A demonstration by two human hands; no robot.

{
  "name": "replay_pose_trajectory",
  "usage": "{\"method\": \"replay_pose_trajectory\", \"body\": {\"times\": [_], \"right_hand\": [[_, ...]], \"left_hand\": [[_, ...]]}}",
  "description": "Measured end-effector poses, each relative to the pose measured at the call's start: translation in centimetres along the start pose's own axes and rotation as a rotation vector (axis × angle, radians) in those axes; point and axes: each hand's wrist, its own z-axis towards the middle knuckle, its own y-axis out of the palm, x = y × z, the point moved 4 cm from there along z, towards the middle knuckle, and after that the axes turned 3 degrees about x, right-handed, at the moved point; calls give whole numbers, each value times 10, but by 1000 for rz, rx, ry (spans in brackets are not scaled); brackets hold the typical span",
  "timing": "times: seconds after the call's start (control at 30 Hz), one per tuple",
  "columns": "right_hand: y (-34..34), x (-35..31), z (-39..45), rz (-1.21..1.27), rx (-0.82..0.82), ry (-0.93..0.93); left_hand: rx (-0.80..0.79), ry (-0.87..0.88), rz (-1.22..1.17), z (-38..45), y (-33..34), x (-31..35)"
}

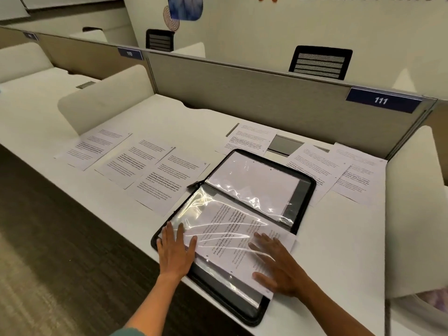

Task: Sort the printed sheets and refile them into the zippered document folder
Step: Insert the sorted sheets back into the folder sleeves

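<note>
Folder [300, 187] lying open at near worktop [339, 238] edge, long axis running near-left to far-right. Left hand [174, 253] pressing sleeve [218, 229] flat, fingers straight. Right hand [278, 265] pressing sheet [232, 253] flat, fingers spread, gripping nothing. Sheet lying half inside sleeve, right edge overhanging folder rim. Right hand nearer overhang; push leftward judged next. Loose sheets lying far-left [155, 166] and far-right [339, 170]; bare worktop lying right of folder.

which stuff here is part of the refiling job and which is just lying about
Job: zippered folder; clear sleeve; sheet going in; loose printed sheets; left hand; right hand.
Lying about: desk label 111; office chair; cable hatch.
</note>
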Motion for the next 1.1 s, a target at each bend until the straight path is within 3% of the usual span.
{"method": "replay_pose_trajectory", "body": {"times": [0.27,0.67,1.1], "right_hand": [[4,7,-16,-98,-158,37],[18,-5,29,-126,-164,34],[21,-10,29,-90,21,39]], "left_hand": [[-21,-26,20,0,3,8],[-20,-42,15,-2,2,6],[-26,-66,20,-5,1,7]]}}
